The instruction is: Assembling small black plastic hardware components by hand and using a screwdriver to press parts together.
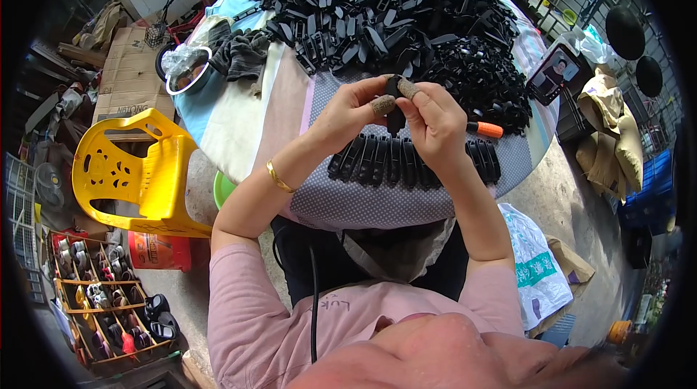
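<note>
My left hand (350, 109) and my right hand (438, 119) meet over the near part of the table, both closed on one small black plastic part (396, 122). Brownish covers wrap some of the fingertips. The part stands roughly upright between the fingers, which hide some of it. Just below my hands, a row of similar long black parts (377, 162) lies side by side on the dotted cloth (348, 204); my right wrist covers a stretch of it. An orange-handled tool (488, 130) lies right of my right hand, partly hidden.
Beyond my hands rises a big heap of black plastic parts (377, 15), with smaller black pieces (483, 73) at its right. A phone on a stand (557, 73) stands at the right edge. Left are a bowl (190, 73), dark gloves (239, 53) and a yellow chair (163, 178).
</note>
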The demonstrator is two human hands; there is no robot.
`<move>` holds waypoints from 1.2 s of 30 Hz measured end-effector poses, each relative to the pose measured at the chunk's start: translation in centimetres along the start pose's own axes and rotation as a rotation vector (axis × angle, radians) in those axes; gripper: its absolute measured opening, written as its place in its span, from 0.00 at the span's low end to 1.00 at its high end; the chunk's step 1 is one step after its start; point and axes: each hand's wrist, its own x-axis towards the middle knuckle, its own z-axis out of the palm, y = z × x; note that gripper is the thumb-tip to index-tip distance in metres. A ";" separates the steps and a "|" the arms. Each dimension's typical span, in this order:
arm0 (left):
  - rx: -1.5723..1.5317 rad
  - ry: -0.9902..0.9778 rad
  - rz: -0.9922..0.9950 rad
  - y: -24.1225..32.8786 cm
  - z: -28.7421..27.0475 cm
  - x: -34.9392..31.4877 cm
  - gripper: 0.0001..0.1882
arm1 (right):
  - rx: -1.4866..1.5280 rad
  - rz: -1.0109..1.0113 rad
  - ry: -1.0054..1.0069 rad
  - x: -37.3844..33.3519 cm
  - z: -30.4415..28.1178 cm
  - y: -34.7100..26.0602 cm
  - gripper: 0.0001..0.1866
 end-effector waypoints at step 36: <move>1.096 0.027 -0.220 1.3 -4.2 -5.3 0.18 | -0.876 0.334 -0.704 -1.2 1.3 4.6 0.06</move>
